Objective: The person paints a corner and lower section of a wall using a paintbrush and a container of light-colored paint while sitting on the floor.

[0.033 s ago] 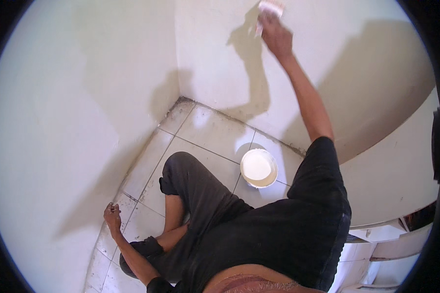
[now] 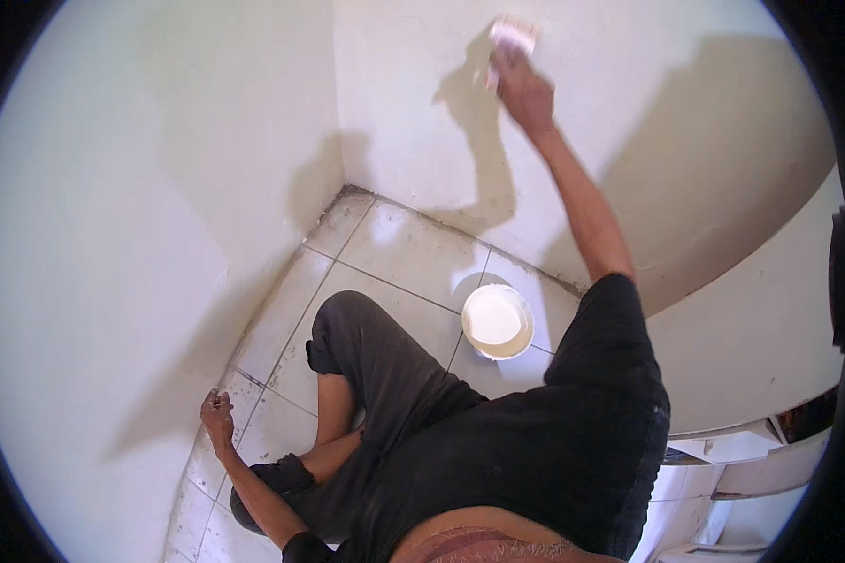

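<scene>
High on the far wall (image 2: 413, 103), a paintbrush (image 2: 514, 36) with a pale, paint-covered head is gripped in my right hand (image 2: 526, 94). My arm is stretched out, and the bristles point up at the wall surface. Low at the left, my left hand (image 2: 218, 420) hovers by the foot of the left wall with its fingers curled in. Whether something small sits between those fingers cannot be made out. A round bucket (image 2: 512, 351) stands on the floor tiles near my right side, with white paint (image 2: 494, 317) inside.
My bent leg (image 2: 376, 338) in dark trousers rests on the white tiled floor (image 2: 404, 225). The two walls meet at a dirty corner (image 2: 351, 190). A curved pale panel (image 2: 751, 347) and shelf-like surfaces (image 2: 760, 479) stand on the right.
My right hand and the brush have moved slightly down and left along the wall. My left hand and the bucket stay where they were.
</scene>
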A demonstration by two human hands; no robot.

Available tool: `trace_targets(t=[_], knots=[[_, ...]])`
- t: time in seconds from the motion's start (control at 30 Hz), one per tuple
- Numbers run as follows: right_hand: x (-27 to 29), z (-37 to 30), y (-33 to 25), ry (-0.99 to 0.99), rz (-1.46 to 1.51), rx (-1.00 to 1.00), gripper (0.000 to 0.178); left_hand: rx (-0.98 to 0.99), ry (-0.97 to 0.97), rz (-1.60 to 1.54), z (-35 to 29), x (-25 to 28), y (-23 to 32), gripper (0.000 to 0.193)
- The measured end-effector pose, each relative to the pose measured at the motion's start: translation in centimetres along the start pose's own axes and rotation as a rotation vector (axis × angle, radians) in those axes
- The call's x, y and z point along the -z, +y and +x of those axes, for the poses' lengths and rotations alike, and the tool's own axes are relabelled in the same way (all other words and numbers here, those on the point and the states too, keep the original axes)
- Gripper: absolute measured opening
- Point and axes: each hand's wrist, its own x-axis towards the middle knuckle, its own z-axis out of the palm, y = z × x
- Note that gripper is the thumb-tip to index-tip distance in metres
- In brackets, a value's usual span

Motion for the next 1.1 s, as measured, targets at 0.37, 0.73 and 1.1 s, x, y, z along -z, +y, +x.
trace_targets(t=[0.37, 0.73, 1.1], knots=[[-0.6, -23.3, -11.8, -0.54, 0.595, -0.463, 0.023, 0.078, -0.047, -0.06, 0.3, -1.1, -3.1, 0.043], [14.2, -30.2, -7.2, -0.687, 0.624, -0.933, 0.032, 0.146, -0.141, -0.006, 1.0, -2.0, -4.2, 0.044], [15.1, -38.5, -8.5, -0.898, 0.536, -1.059, 0.028, 0.216, -0.164, -0.089, 1.4, -2.5, -5.7, 0.044]])
